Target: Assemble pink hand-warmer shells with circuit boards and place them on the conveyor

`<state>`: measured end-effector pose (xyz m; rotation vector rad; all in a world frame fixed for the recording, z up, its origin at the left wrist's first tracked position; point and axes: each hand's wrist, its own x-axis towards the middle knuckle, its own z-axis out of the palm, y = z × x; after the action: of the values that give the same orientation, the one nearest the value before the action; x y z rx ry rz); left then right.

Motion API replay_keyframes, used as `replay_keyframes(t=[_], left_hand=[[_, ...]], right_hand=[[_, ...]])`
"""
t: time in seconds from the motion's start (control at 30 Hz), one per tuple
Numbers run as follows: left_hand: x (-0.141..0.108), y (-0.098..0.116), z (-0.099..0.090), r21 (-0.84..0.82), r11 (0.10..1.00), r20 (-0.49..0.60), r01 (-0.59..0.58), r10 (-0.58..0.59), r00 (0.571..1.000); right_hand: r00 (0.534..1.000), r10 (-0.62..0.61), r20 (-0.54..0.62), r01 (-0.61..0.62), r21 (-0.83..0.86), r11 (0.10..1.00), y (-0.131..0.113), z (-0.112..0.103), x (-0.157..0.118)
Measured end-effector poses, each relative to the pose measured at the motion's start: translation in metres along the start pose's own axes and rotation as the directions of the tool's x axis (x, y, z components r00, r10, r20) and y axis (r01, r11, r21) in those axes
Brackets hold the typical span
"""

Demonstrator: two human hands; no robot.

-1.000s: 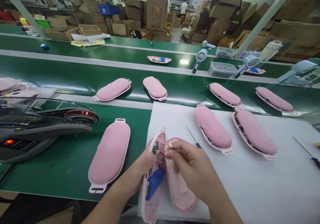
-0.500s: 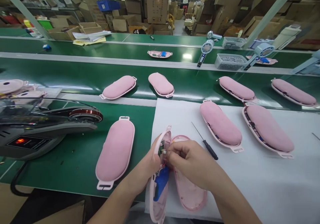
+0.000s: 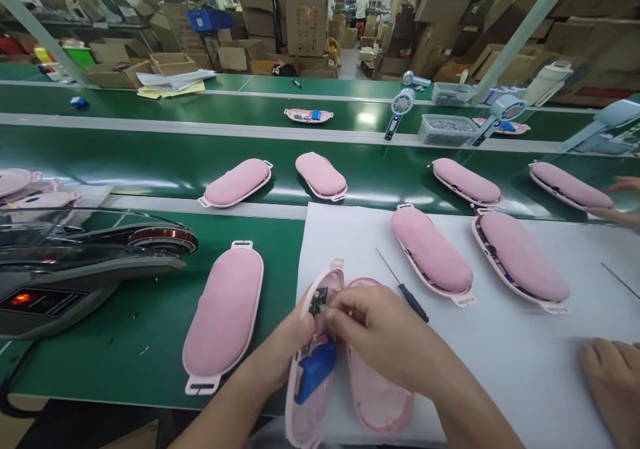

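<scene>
While the left hand [image 3: 296,329] grips the shell edge [image 3: 290,399], the right hand [image 3: 383,322] pinches its fingers at the board [image 3: 319,297]—screwdriver [image 3: 413,302] nearby.

Gray machine [image 3: 85,295] at left of bench [image 3: 107,372], red indicator lit. Clear tub [image 3: 448,133] holds small parts; light-blue handheld fan [image 3: 402,102] lies near its left side. Beyond: loose papers [image 3: 174,82], blue bin [image 3: 210,20], stacked cardboard boxes [image 3: 307,19].

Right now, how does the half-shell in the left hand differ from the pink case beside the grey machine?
The half-shell is open, showing a circuit board and blue pack; the pink case shows a smooth top. The left hand holds the half-shell; the pink case lies untouched. Both are pink.
</scene>
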<state>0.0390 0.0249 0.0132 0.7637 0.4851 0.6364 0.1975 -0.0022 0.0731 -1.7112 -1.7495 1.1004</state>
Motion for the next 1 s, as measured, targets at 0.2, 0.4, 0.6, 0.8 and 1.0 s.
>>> replay_keyframes(t=[0.2, 0.4, 0.6, 0.8, 1.0], left_hand=[[0.005, 0.003, 0.000, -0.204, 0.968, -0.299, 0.146, -0.203, 0.933], [0.013, 0.004, 0.000, -0.207, 0.968, -0.395, 0.139, -0.213, 0.893], [0.014, -0.003, 0.000, -0.182, 0.976, -0.441, 0.121, -0.191, 0.877], [0.013, -0.007, -0.004, -0.127, 0.982, -0.466, 0.141, -0.185, 0.865], [0.015, -0.010, -0.006, -0.121, 0.985, -0.455, 0.121, -0.164, 0.875]], right_hand=[[0.669, 0.161, -0.726, -0.448, -0.220, 0.867, 0.082, 0.004, -0.033], [0.627, 0.066, -0.776, -0.387, -0.237, 0.891, 0.109, 0.026, -0.045], [0.561, 0.244, -0.791, -0.072, 0.247, 0.966, 0.045, 0.015, -0.066], [0.593, 0.060, -0.803, 0.413, 0.367, 0.834, 0.021, 0.033, -0.064], [0.682, -0.252, -0.686, 0.499, 0.185, 0.846, 0.051, 0.057, -0.046]])
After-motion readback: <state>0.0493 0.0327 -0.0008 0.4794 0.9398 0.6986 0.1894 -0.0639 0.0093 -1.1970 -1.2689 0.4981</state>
